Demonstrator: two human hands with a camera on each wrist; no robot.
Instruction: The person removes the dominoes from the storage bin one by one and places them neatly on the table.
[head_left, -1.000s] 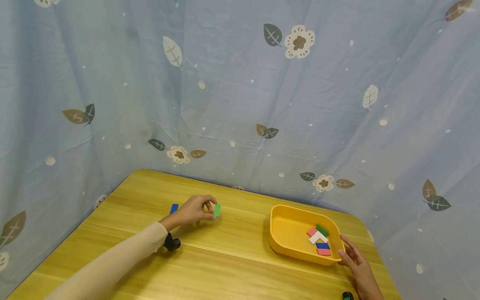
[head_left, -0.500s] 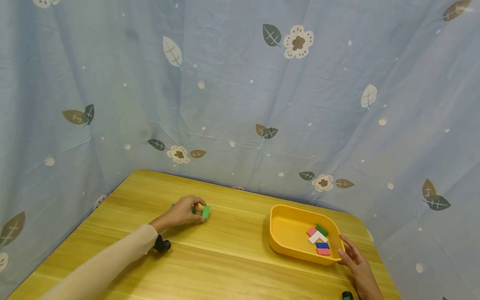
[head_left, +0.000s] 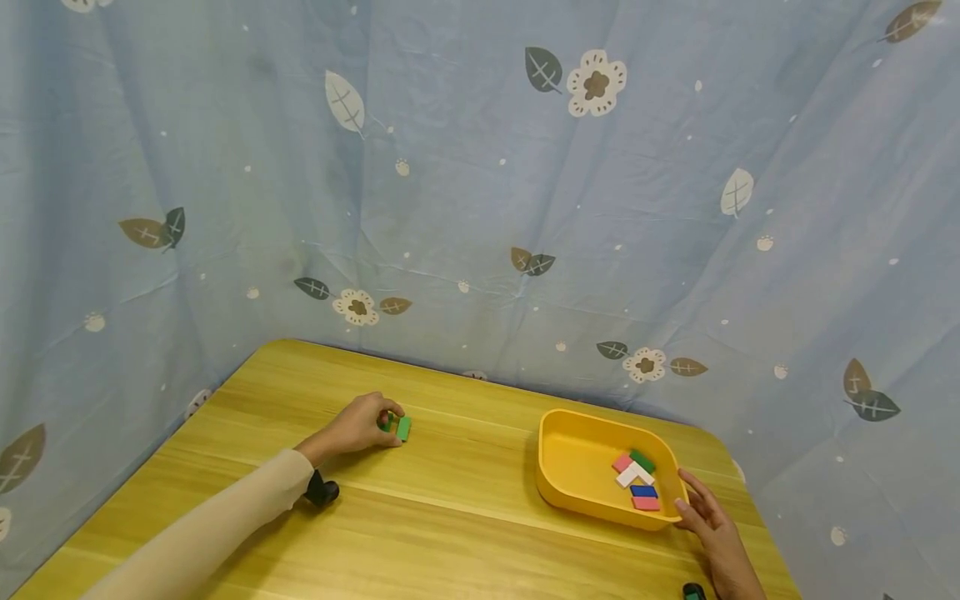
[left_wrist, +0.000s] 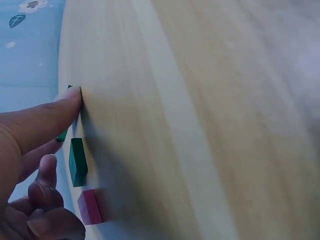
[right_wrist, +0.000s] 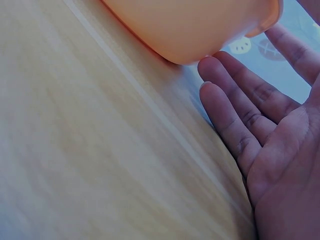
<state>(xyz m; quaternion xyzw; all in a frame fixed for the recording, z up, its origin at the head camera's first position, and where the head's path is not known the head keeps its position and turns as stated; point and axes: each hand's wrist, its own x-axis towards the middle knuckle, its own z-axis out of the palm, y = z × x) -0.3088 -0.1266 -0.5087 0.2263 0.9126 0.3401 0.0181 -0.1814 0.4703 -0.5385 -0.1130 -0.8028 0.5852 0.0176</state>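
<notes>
My left hand [head_left: 358, 429] pinches a light green block [head_left: 403, 429] between thumb and fingertips, low over the left part of the table. In the left wrist view its thumb hides most of that block. Beside it, under the curve of the fingers, stand a darker green block [left_wrist: 77, 162] and a pinkish-red block [left_wrist: 90, 207]. At the right, my right hand [head_left: 712, 529] grips the near right corner of a yellow bin [head_left: 577, 505], thumb at the rim. In the right wrist view its other fingers [right_wrist: 225, 107] lie spread near the bin's outer wall.
Inside the bin lie several flat blocks: pink [head_left: 646, 504], blue [head_left: 643, 492], white [head_left: 627, 476] and green [head_left: 642, 460]. Beyond the wooden table [head_left: 465, 533] hangs a blue patterned curtain [head_left: 450, 167]. A black wrist device [head_left: 322, 490] sits below my left cuff.
My left hand has moved left with the light green block, bringing it beside the darker green one. The blue block seen earlier is now hidden behind that hand. My right hand stays put.
</notes>
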